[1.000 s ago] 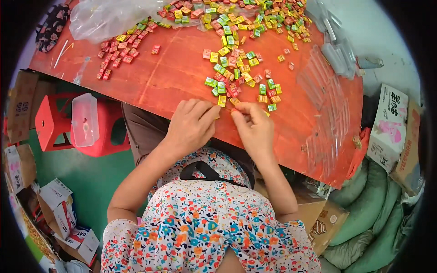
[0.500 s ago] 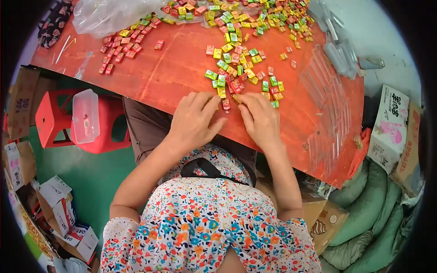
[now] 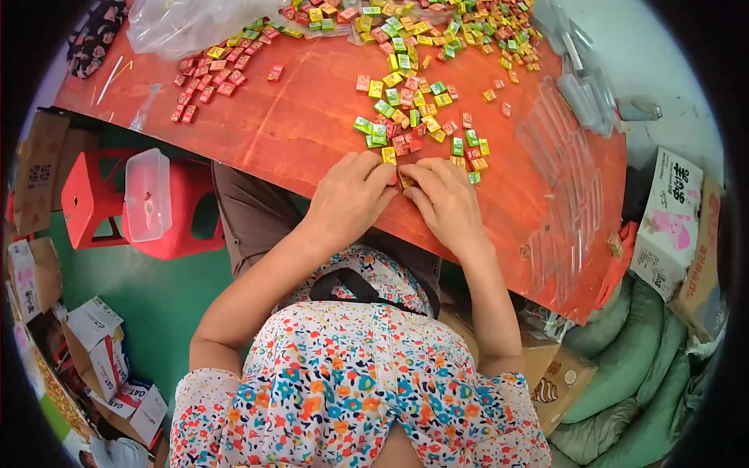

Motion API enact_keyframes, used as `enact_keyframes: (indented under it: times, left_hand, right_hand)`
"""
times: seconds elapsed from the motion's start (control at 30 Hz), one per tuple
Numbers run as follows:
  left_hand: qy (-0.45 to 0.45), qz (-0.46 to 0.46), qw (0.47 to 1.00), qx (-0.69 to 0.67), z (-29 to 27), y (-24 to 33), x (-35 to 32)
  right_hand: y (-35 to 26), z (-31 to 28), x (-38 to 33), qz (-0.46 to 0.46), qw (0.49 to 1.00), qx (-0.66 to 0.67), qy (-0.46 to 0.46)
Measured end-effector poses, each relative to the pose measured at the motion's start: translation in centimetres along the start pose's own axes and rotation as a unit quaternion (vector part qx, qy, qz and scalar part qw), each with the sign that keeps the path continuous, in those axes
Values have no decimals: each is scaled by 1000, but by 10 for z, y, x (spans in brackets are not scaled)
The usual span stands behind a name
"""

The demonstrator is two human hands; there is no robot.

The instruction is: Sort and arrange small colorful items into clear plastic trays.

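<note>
My left hand [image 3: 348, 195] is closed over the near edge of the red table, its fingertips around a small red box [image 3: 393, 180] that is mostly covered. Close beside it, my right hand [image 3: 446, 201] pinches a small yellowish box [image 3: 406, 180] between thumb and fingers. The two sets of fingertips almost meet. Just beyond them lies a loose trail of small packs: a yellow box [image 3: 388, 154], red boxes [image 3: 402, 143] and a green box [image 3: 378, 134] among several others.
A group of red boxes [image 3: 207, 94] lies at the left, by a clear plastic bag [image 3: 175, 27]. Long clear plastic sleeves [image 3: 573, 210] spread over the table's right side. Red stools [image 3: 87, 207] with a clear tub [image 3: 147, 195] stand left; a white carton [image 3: 667, 222] stands right.
My left hand has moved slightly right and closed on a red box that lay near the table edge. My right fingers have drawn in around a yellowish box.
</note>
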State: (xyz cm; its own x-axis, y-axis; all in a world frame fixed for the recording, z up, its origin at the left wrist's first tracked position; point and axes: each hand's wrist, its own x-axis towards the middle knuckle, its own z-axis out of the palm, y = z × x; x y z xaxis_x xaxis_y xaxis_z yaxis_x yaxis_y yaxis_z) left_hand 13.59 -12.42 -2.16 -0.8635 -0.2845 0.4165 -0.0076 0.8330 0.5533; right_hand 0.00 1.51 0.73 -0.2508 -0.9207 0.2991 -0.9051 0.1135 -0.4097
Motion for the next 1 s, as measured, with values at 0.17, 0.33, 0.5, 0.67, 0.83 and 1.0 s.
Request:
enact_keyframes:
  times: [0.17,0.33,0.5,0.67,0.83,1.0]
  left_hand:
    - [-1,-5,999,-50,-6,-1,-1]
    - [-2,-18,998,-61,-16,-9,-9]
    - [-14,-45,998,-32,-25,-14,-14]
    - [108,-98,979,-145,-38,-6,-24]
    - [-11,-293,848,-441,-58,3,-48]
    - [46,-419,437,-795,-57,11,-71]
  right_hand:
    - [-1,1,-6,59,996,52,50]
    - [-10,4,6,65,996,-1,59]
    - [-26,12,16,56,995,-68,36]
    - [-26,16,11,-3,994,-99,46]
    - [-25,11,19,10,995,-83,49]
    - [-75,13,34,-101,993,56,28]
